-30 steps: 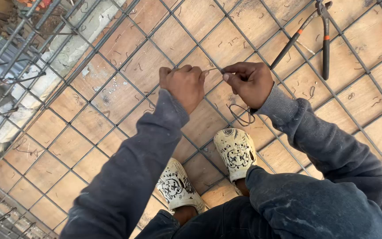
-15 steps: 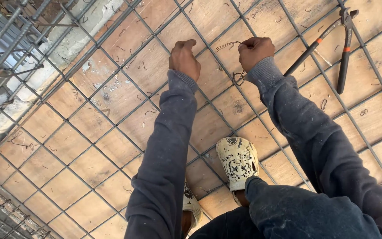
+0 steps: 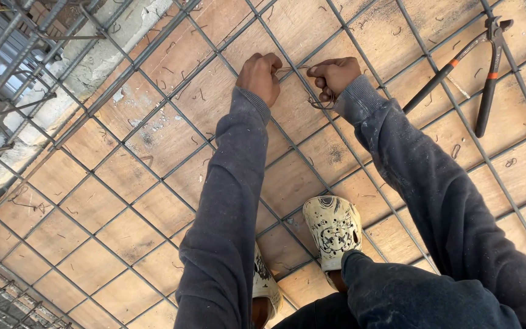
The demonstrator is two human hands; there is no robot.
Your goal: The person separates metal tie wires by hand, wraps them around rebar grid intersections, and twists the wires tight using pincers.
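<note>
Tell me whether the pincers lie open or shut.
Open: the pincers lie on the rebar mesh with handles spread apart, untouched by either hand.

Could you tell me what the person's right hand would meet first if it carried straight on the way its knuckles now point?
The right hand points toward the left hand; probably the thin grey tie wire stretched between them first, then that hand.

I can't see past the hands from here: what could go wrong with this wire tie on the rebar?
The thin wire, held between left hand and right hand, may slip or prick a bare finger. The pincers lie loose on the rebar grid, out of easy reach. Shoes resting on bars could slip.
</note>
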